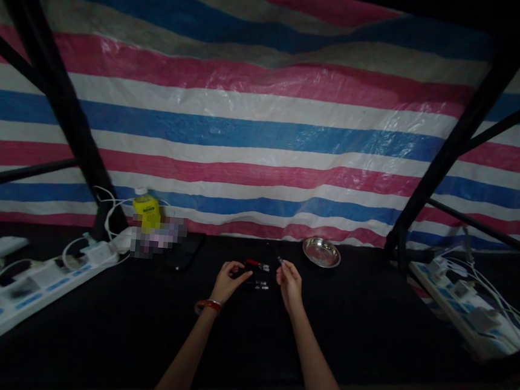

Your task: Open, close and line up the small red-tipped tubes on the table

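My right hand (289, 284) is closed in a pinch on a slim dark stick with a shiny metal end (280, 259); its far end fades into the black tabletop. My left hand (229, 282), with an orange-brown bangle at the wrist, hovers over the table with thumb and forefinger apart. Just beyond its fingertips lies a small red stick with a shiny metal end (254, 263). Nearer to me, between the hands, lie dark sticks with metal ends (260, 285); their dark bodies hardly show. The dim light hides their exact kind.
A round metal dish (322, 252) stands at the back right. At the back left are a yellow bottle (147, 210), a blurred patch and a dark flat device (188, 253). White power strips with cables (47, 285) flank both sides, beside black frame posts (446, 150).
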`<action>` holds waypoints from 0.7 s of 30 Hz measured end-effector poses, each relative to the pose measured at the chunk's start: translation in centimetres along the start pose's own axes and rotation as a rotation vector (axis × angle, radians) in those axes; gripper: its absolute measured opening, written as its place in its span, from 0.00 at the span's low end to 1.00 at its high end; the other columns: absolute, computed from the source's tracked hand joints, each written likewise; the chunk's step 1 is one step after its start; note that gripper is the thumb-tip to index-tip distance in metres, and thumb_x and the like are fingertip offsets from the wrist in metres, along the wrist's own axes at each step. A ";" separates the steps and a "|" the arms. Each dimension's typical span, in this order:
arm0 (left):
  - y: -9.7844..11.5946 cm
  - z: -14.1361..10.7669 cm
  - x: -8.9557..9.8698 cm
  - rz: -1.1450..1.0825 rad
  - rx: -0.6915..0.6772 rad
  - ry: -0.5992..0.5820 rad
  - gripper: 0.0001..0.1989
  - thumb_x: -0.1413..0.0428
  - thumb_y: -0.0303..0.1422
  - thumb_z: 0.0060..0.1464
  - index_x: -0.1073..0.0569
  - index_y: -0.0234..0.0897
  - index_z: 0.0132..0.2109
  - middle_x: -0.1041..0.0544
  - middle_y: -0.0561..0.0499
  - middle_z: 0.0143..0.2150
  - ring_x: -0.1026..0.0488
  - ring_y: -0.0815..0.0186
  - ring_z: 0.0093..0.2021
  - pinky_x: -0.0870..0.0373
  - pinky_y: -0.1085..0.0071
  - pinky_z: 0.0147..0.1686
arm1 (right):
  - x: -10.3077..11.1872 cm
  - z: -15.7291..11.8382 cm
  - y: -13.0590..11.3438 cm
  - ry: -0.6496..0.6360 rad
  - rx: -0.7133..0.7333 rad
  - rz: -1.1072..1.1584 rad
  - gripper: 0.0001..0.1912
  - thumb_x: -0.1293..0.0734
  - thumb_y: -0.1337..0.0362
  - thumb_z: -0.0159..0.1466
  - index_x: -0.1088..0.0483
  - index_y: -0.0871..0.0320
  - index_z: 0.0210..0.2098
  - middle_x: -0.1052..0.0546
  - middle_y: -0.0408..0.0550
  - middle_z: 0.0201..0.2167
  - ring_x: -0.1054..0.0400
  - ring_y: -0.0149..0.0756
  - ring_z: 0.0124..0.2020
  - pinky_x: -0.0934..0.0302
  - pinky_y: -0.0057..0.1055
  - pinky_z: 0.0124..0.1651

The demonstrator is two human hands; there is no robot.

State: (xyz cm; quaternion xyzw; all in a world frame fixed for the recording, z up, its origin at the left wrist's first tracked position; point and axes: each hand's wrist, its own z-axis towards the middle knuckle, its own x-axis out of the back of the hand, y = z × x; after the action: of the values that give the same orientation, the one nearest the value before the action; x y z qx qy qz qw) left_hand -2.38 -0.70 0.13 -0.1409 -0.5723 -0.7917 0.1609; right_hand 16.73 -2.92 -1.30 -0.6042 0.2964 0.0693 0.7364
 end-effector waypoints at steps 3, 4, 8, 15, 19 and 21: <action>-0.2 0.0 0.0 -0.014 -0.013 -0.005 0.19 0.41 0.49 0.41 0.27 0.37 0.33 0.31 0.50 0.34 0.32 0.64 0.37 0.34 0.67 0.38 | 0.2 0.3 -0.3 -0.030 -0.158 0.267 0.10 0.30 0.62 0.50 0.30 0.57 0.31 0.31 0.42 0.23 0.40 0.27 0.20 0.45 0.25 0.23; -0.3 0.0 -0.1 -0.018 -0.019 -0.006 0.19 0.41 0.48 0.42 0.26 0.37 0.33 0.31 0.50 0.33 0.32 0.64 0.36 0.34 0.67 0.38 | 0.2 0.3 -0.4 -0.039 -0.190 0.309 0.08 0.30 0.64 0.50 0.30 0.57 0.31 0.30 0.42 0.23 0.40 0.27 0.21 0.44 0.25 0.24; -0.6 0.1 -0.2 -0.023 -0.031 -0.021 0.18 0.41 0.48 0.42 0.26 0.37 0.33 0.30 0.51 0.33 0.32 0.65 0.35 0.34 0.68 0.38 | 0.3 0.1 -0.5 -0.069 -0.283 0.329 0.05 0.32 0.67 0.52 0.29 0.58 0.30 0.30 0.42 0.22 0.40 0.26 0.20 0.44 0.24 0.22; 0.1 0.0 0.0 -0.178 0.047 -0.028 0.23 0.41 0.47 0.41 0.28 0.36 0.41 0.29 0.51 0.32 0.31 0.67 0.33 0.34 0.70 0.35 | -0.1 -0.5 0.3 -0.178 -0.402 0.211 0.11 0.26 0.66 0.47 0.27 0.62 0.29 0.29 0.43 0.21 0.40 0.24 0.18 0.46 0.22 0.20; 0.7 -0.1 0.5 -0.349 0.095 -0.056 0.27 0.40 0.46 0.41 0.30 0.36 0.47 0.26 0.52 0.31 0.29 0.68 0.32 0.32 0.70 0.35 | -0.3 -0.8 0.5 -0.264 -0.441 0.107 0.14 0.25 0.62 0.46 0.27 0.63 0.30 0.29 0.43 0.20 0.42 0.21 0.16 0.50 0.20 0.18; 1.0 -0.2 0.9 -0.390 0.106 -0.057 0.27 0.40 0.46 0.40 0.28 0.35 0.46 0.25 0.52 0.30 0.28 0.68 0.31 0.31 0.70 0.34 | -0.4 -0.9 0.6 -0.293 -0.443 0.042 0.16 0.25 0.61 0.46 0.27 0.64 0.30 0.28 0.43 0.20 0.43 0.21 0.15 0.53 0.20 0.16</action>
State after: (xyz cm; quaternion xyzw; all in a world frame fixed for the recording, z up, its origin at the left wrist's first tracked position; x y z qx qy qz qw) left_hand -2.80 -1.28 1.29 -0.0410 -0.6341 -0.7722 -0.0046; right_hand 15.82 -3.48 -1.66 -0.7280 0.1768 0.2344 0.6195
